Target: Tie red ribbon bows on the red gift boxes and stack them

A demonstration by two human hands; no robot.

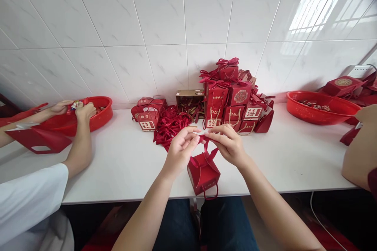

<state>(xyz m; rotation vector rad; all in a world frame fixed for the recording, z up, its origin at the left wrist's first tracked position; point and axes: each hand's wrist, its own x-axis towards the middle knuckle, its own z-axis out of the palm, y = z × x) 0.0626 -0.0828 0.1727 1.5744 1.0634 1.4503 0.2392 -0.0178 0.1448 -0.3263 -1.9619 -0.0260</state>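
A small red gift box (203, 173) with a cord handle stands near the front edge of the white table (126, 164). A red ribbon (203, 139) runs across its top. My left hand (180, 150) pinches the ribbon's left end, and my right hand (228, 144) pinches its right end, both just above the box. Behind them lie a heap of loose red ribbons (171, 124) and a stack of several finished red boxes (231, 96) against the tiled wall.
A person at the left in a white sleeve (29, 196) has both hands at a red basket (100, 115), with a flat red box (38, 139) beside it. Another red basket (322, 108) sits at the right, near another person's arm (361, 153). An open brown carton (190, 96) stands at the wall.
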